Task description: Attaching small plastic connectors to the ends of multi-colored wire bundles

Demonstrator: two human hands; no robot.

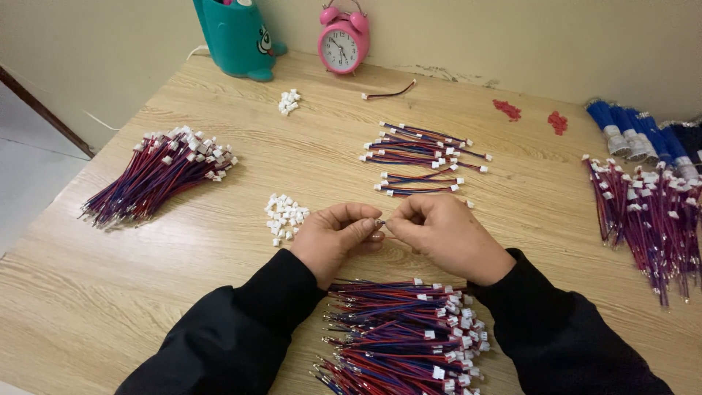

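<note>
My left hand [336, 238] and my right hand [446, 234] meet at the table's middle, fingertips pinched together on a small wire lead [381, 222] with a metal end. A heap of red and blue wire leads [402, 329] with white plugs lies just below my hands, between my black sleeves. A small heap of loose white connector housings [284, 216] sits left of my left hand. Finished-looking wire leads [420, 157] lie in rows beyond my hands.
A big bundle of wire leads [157, 172] lies at the left, another bundle [647, 212] at the right beside blue rolls [636, 132]. At the back stand a teal holder [234, 36], a pink alarm clock [342, 42] and a few more white housings [289, 101].
</note>
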